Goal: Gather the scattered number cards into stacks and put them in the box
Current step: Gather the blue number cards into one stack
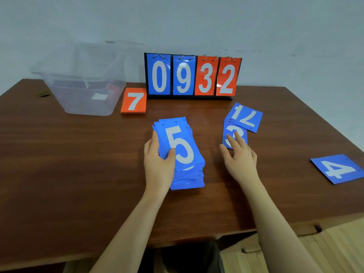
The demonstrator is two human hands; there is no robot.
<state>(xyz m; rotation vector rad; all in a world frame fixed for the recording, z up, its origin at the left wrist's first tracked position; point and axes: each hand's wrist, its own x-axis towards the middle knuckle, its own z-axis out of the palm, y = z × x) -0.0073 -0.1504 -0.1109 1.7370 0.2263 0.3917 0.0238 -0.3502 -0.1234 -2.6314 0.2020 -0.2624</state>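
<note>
Head view, left to right: clear box (86,99) far left on table (59,164); left hand (158,160) grips blue card stack (183,154), thumb on top; right hand (239,154), fingers straight, presses blue 3 card (234,132); blue 4 card (337,168) far right.

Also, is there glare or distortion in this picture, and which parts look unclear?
In the head view, glare streaks the glossy flip scoreboard, mostly on its blue 9 and orange panels; the wide lens bows the brown wooden table edges; the clear plastic box looks hazy, its contents unreadable; the right hand partly covers a blue card.
</note>
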